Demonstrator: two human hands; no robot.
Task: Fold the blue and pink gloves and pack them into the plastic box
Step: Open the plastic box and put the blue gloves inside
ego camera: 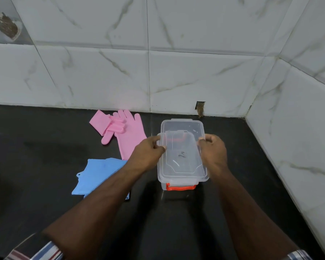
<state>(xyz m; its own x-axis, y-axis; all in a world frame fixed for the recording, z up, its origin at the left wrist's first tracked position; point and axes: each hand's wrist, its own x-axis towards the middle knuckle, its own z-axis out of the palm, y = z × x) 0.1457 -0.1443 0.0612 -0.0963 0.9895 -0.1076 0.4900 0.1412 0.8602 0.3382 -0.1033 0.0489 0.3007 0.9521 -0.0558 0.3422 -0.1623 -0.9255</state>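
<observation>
Barely begun: both hands, left (148, 150) and right (213, 150), fingers clamped on the lid (180, 156) over the box (182, 184). Pink gloves (128, 132) and blue gloves (96, 175) lie unfolded on the bench (45, 147), left of it.

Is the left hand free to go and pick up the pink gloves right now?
Probably not at once. The left hand grips the clear lid together with the right hand. The pink gloves lie uncovered just beyond it, so the path looks open once it lets go.
</observation>
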